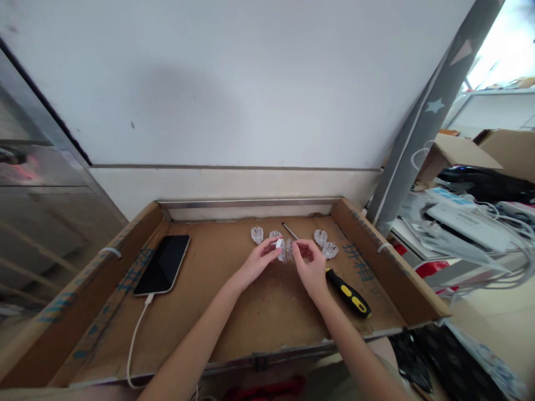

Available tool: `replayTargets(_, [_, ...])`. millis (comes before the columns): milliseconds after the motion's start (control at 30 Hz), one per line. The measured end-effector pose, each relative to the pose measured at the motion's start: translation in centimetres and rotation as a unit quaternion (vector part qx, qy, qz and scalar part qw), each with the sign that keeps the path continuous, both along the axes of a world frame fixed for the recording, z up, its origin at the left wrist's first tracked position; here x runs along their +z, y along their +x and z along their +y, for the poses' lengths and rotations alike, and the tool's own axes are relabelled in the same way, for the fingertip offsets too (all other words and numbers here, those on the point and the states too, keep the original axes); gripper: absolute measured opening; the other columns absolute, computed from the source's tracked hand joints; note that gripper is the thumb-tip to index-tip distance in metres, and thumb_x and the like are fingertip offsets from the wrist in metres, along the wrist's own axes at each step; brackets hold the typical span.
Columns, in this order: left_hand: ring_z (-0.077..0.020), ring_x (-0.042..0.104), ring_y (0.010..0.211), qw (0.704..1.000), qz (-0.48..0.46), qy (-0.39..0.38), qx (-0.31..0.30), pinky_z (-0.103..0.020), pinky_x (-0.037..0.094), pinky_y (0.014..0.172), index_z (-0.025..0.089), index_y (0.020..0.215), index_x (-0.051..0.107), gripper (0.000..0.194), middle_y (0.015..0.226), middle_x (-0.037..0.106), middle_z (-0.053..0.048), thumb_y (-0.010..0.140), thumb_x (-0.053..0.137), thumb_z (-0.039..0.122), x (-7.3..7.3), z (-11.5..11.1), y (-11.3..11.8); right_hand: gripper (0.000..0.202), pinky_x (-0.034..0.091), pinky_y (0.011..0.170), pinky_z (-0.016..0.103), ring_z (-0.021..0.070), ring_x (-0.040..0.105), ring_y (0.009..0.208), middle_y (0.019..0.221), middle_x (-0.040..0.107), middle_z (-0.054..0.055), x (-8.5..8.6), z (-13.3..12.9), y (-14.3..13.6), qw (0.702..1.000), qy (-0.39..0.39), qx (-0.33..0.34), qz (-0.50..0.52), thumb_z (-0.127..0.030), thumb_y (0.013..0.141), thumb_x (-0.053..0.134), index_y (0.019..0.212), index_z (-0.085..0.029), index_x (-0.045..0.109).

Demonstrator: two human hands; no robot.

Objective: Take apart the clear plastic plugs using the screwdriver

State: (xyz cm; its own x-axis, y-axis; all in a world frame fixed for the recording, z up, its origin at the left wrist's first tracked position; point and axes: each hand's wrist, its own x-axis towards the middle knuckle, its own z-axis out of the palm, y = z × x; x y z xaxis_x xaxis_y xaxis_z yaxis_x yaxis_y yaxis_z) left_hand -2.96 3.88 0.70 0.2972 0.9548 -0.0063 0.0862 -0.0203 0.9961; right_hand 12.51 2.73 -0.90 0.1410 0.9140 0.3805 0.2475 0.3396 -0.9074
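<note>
Fingers of left hand [258, 263] and right hand [310, 266] pinch one clear plug [285, 249] between them, four others [326, 244] lying just beyond, screwdriver [346, 291] idle beside.

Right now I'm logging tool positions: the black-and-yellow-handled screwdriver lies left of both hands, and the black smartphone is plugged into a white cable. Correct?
Not quite: the head view shows the black-and-yellow-handled screwdriver lying right of both hands. The black smartphone is indeed plugged into a white cable.

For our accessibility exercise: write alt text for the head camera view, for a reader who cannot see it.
Two bare hands, left hand and right hand, together hold a small white and clear plastic part over a cardboard tray. Similar clear parts, a screwdriver and a phone on a cable lie around them.
</note>
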Motion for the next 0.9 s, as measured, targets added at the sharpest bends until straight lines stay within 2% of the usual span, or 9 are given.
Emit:
replayTargets(233, [-0.0225,0.055,0.112,0.999,-0.020,-0.006,-0.024,-0.037,0.046,0.091,0.026,0.128,0.051,0.044,0.125,0.058,-0.006,0.084,0.054,0.030,0.08,-0.02,0.14,0.032,0.048,0.070,0.024,0.0062,0.054,0.074,0.085,0.058,0.003,0.07,-0.14,-0.24,0.999,0.006,0.029,-0.034,-0.041,0.087,0.047,0.094,-0.011,0.057])
replayTargets(367, [-0.0237,0.047,0.122,0.999,-0.015,0.006,-0.030,-0.040,0.041,0.100,0.026,0.131,0.048,0.049,0.137,0.049,-0.006,0.083,0.054,0.024,-0.10,0.03,0.17,0.032,0.048,0.071,0.024,0.0060,0.053,0.073,0.085,0.058,0.003,-0.09,-0.03,-0.27,0.997,0.013,0.038,-0.061,-0.041,0.086,0.049,0.095,-0.011,0.057])
replayTargets(500, [-0.0217,0.046,0.124,0.999,-0.018,0.039,-0.008,-0.039,0.035,0.106,0.023,0.128,0.049,0.047,0.138,0.046,-0.007,0.082,0.056,0.029,-0.49,0.12,0.07,0.033,0.048,0.068,0.023,0.0052,0.052,0.071,0.088,0.058,0.004,-0.16,-0.13,-0.32,0.995,0.014,0.063,-0.080,-0.041,0.085,0.050,0.099,-0.012,0.057])
replayTargets(700, [-0.0205,0.052,0.117,0.994,-0.042,0.087,0.041,-0.037,0.039,0.102,0.019,0.121,0.052,0.039,0.129,0.055,-0.009,0.087,0.049,0.037,-0.77,0.37,-0.02,0.032,0.048,0.066,0.021,0.0050,0.052,0.072,0.096,0.058,0.005,-0.39,-0.05,-0.46,0.992,0.002,0.100,-0.071,-0.039,0.085,0.050,0.104,-0.013,0.056])
replayTargets(900, [-0.0211,0.048,0.122,0.995,-0.001,0.092,0.036,-0.037,0.037,0.103,0.020,0.119,0.052,0.037,0.134,0.050,-0.009,0.088,0.047,0.039,-0.63,0.03,0.21,0.037,0.049,0.066,0.023,0.0061,0.054,0.074,0.098,0.057,0.005,-0.83,0.32,-0.56,0.991,-0.058,0.117,-0.007,-0.038,0.084,0.052,0.111,-0.012,0.051])
